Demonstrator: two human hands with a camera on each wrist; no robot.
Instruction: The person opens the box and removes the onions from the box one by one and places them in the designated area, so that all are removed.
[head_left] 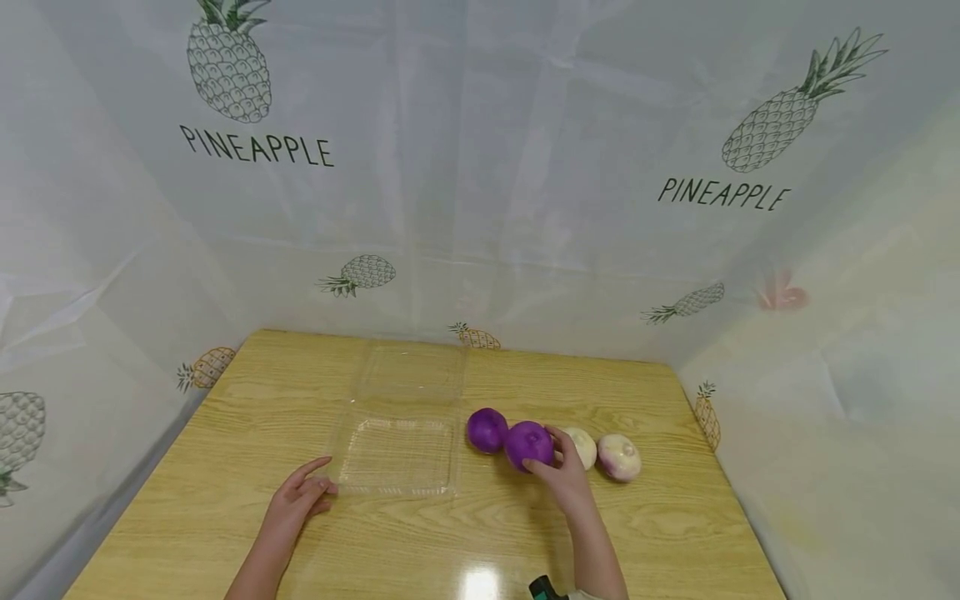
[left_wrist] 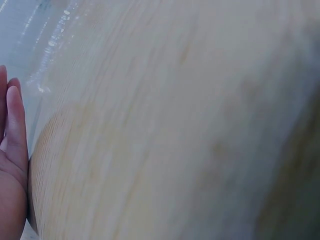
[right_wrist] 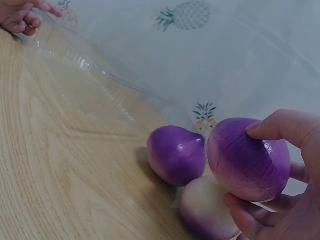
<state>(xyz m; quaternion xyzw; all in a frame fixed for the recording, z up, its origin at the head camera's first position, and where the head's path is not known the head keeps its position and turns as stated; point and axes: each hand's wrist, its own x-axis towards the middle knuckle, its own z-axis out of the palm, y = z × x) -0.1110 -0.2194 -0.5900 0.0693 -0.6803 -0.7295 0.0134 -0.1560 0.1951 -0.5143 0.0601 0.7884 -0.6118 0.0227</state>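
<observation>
My right hand (head_left: 567,475) grips a purple-topped turnip (head_left: 528,445), thumb and fingers around its sides. In the right wrist view the held turnip (right_wrist: 247,160) appears raised, its purple fading to pale below. Just left of it a second purple turnip (head_left: 487,430) sits on the table. Partly behind my right hand lies a turnip with its white side up (head_left: 581,448), and right of that another whitish one (head_left: 618,457). My left hand (head_left: 296,500) rests by the near-left corner of a clear plastic box (head_left: 397,492), fingers at its edge; whether they touch it is unclear.
The box's lid (head_left: 412,367) lies folded back toward the far edge of the wooden table (head_left: 225,467). A pale sheet printed with pineapples (head_left: 480,208) hangs around the back and sides. A dark object (head_left: 543,588) shows by my right wrist.
</observation>
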